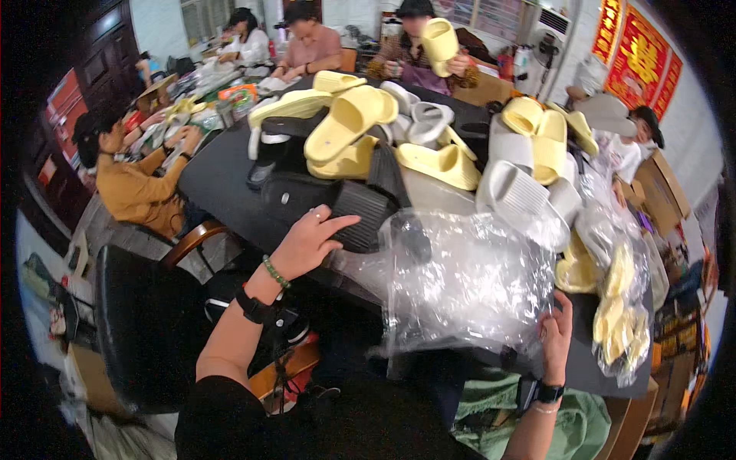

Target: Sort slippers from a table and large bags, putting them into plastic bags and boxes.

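My left hand (pixel 308 244) is over the table's near edge with its fingers apart, holding nothing that I can see. Its index finger points at a black ribbed slipper (pixel 362 215); I cannot tell if they touch. My right hand (pixel 557 330) is closed on the right edge of a large clear plastic bag (pixel 468 280). The bag lies crumpled at the table's front, partly hanging over the edge. Behind it are a yellow slipper (pixel 349 123), another yellow slipper (pixel 441 165) and a grey-white slipper (pixel 514 192) in a loose heap.
Yellow slippers in clear bags (pixel 619 322) lie at the right end of the black table (pixel 222 165). A black chair (pixel 146 330) stands to the left. Several people sit around; one across the table holds up a yellow slipper (pixel 440 46). Green cloth (pixel 491 406) lies below the front edge.
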A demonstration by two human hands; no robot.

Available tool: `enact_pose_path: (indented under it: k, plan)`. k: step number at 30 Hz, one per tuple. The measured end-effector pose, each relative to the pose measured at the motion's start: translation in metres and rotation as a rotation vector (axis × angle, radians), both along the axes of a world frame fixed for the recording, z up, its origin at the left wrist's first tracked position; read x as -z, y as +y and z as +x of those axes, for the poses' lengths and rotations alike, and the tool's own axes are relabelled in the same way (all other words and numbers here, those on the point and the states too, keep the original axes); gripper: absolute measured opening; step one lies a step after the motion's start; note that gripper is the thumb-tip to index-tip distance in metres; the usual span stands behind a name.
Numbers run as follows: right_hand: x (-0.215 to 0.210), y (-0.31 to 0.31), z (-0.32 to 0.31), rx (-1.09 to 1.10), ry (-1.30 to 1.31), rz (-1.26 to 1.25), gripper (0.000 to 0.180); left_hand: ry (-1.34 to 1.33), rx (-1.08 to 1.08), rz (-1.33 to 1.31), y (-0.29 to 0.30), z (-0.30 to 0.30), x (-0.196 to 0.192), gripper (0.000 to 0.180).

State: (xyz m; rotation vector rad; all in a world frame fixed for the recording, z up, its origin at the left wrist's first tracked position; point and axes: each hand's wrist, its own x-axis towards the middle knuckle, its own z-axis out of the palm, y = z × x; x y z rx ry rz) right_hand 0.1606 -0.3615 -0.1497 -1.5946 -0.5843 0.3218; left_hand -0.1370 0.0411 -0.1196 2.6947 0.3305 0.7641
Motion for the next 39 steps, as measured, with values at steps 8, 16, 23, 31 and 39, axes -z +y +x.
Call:
enact_pose_path:
  k: [8, 16, 23, 31, 39]
  plan:
    - [0.015, 0.018, 0.001, -0.024, 0.018, -0.035, 0.055, -0.224, -0.131, 0.567, 0.059, -0.003, -0.1, 0.052]
    - [0.053, 0.022, 0.009, 0.035, -0.017, -0.123, 0.051, -0.457, -0.638, 0.721, 0.23, 0.027, -0.18, 0.054]
    - [0.06, 0.026, -0.001, -0.072, -0.326, -0.204, 0.019, -0.106, -1.125, -0.174, 0.347, -0.011, -0.049, 0.042]
    - [0.112, 0.008, 0.044, 0.003, -0.938, -0.294, 0.046, -0.029, -1.12, -0.339, 0.355, -0.018, -0.007, 0.076]
    - [0.018, 0.048, -0.018, -0.044, -0.089, -0.165, 0.05, -0.263, -0.774, 0.158, 0.268, 0.002, -0.04, 0.041]
